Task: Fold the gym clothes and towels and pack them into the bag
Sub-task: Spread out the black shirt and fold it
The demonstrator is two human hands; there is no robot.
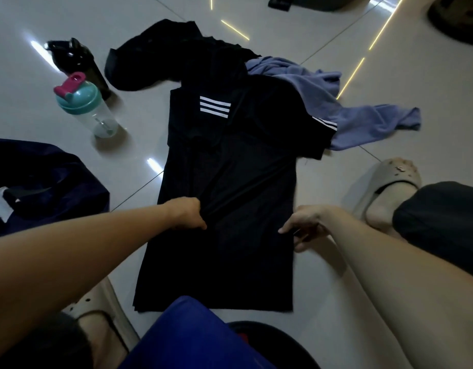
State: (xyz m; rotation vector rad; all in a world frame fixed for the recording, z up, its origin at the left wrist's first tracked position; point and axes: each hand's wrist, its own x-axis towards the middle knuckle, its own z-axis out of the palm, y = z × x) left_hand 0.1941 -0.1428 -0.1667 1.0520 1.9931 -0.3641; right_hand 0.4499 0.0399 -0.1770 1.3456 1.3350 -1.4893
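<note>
Bare forearms reach out to a black T-shirt [230, 182] spread flat on the tiled floor [389, 62]. At the shirt's left edge the left hand [188, 213] pinches a bunch of cloth. The right hand [302, 225] sits curled at its right edge, grip unclear. A navy bag [43, 182] lies left of the shirt, a blue towel [363, 121] is partly under its right sleeve, and a black garment [150, 57] lies beyond its collar.

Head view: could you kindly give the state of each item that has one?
Black white-striped fabric T-shirt: spread flat, one sleeve folded in.
Purple-blue cloth towel: crumpled, unfolded.
Black fabric garment: bunched, unfolded.
Clear plastic shaker bottle, teal lid: upright, capped.
Navy fabric bag: slumped; opening unclear.
</note>
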